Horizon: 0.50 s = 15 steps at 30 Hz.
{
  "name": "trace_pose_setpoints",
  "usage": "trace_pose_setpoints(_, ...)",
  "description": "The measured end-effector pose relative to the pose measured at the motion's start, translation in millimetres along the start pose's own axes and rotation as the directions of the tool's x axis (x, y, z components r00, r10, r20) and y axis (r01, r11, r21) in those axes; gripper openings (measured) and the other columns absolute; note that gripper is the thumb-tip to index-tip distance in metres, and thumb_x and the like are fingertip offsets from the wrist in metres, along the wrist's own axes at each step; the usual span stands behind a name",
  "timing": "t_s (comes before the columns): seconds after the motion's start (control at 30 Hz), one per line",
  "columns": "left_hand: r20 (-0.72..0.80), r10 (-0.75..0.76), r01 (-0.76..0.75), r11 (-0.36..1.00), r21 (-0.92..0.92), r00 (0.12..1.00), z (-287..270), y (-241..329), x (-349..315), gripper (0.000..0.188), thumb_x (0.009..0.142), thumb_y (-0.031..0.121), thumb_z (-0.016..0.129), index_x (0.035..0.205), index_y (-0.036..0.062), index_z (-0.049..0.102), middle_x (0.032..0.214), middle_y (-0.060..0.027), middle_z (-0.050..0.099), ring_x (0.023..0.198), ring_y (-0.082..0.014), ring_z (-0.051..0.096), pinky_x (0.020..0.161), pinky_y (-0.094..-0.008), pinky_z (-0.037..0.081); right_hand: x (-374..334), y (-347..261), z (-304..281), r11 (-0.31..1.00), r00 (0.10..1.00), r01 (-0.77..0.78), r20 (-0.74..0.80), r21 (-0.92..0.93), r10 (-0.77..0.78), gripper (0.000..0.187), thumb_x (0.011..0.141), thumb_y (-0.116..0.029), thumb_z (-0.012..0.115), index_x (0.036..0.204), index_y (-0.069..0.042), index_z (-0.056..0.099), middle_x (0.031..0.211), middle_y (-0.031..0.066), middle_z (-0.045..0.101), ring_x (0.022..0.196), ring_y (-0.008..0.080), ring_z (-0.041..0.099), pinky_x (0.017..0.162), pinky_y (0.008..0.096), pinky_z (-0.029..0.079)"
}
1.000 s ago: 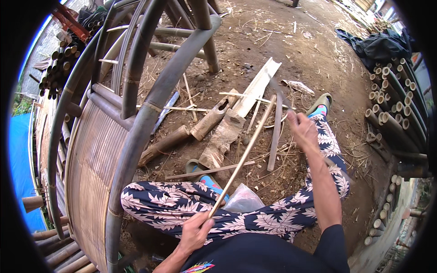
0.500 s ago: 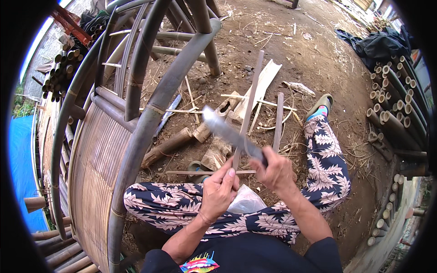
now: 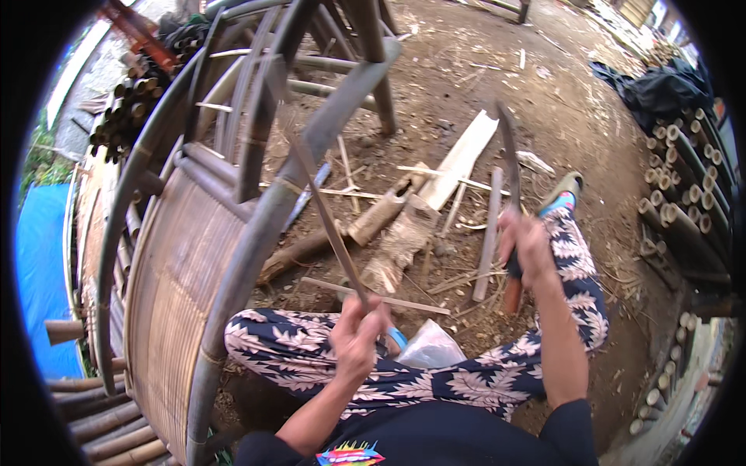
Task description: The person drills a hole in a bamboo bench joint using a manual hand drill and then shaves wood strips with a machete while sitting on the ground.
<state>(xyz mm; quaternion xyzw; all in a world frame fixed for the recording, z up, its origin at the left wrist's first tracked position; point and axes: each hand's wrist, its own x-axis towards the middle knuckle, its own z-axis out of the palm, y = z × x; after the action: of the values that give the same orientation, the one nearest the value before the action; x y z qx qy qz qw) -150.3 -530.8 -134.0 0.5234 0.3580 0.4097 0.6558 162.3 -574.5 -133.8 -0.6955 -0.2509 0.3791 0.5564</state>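
Note:
My left hand [image 3: 356, 342] is closed on the lower end of a long, narrow bamboo strip [image 3: 331, 230]. The strip slants up and to the left, crossing in front of the bamboo chair's curved rail. Over my right knee, my right hand [image 3: 531, 252] grips a large knife by its handle [image 3: 513, 295]. The dark blade [image 3: 509, 151] points upward, away from the strip. Both hands are slightly blurred. A clear plastic bag [image 3: 431, 346] lies between my legs. Beyond it are a flat wooden block [image 3: 404, 237] and a loose bamboo slat [image 3: 488, 233] on the ground.
A bamboo chair [image 3: 167, 287] with a slatted surface stands close on my left. Cut bamboo poles [image 3: 684, 182] are stacked at the right, below a dark cloth [image 3: 653, 89]. Shavings and a thick bamboo piece [image 3: 381, 213] lie on the dirt floor. A blue tarp [image 3: 43, 264] is at far left.
The knife has come off the strip and swung up to the right with my right hand. My left hand has moved slightly left and down, tipping the strip leftward.

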Motion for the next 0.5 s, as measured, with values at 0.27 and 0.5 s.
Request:
trace_pose_setpoints(0.27,0.191,0.306,-0.358,0.847,0.392,0.933,53,-25,66,0.023,0.087,0.003,0.071,0.105,0.0024,0.057,0.093,-0.0057,0.065,0.085,-0.0107,0.062,0.075,-0.0248,0.05,-38,14,101,0.81,0.966,-0.242,0.059,0.535,0.25,0.036,0.096,-0.034,0.065,0.074,-0.006,0.056,0.055,0.0008,0.05,0.045,0.0127,0.05,0.042,0.0282,0.039)
trace_pose_setpoints(0.5,0.698,-0.608,0.848,0.53,0.003,0.377,-14,21,26,0.045,0.104,0.021,0.048,0.139,-0.0077,0.044,0.094,-0.0114,0.066,0.081,-0.0176,0.068,0.069,-0.0268,0.056,8,1,29,0.955,0.994,-0.085,-0.037,0.285,0.099,0.027,0.096,-0.029,0.066,0.085,-0.005,0.062,0.06,-0.0016,0.052,0.048,0.009,0.052,0.045,0.0248,0.045)
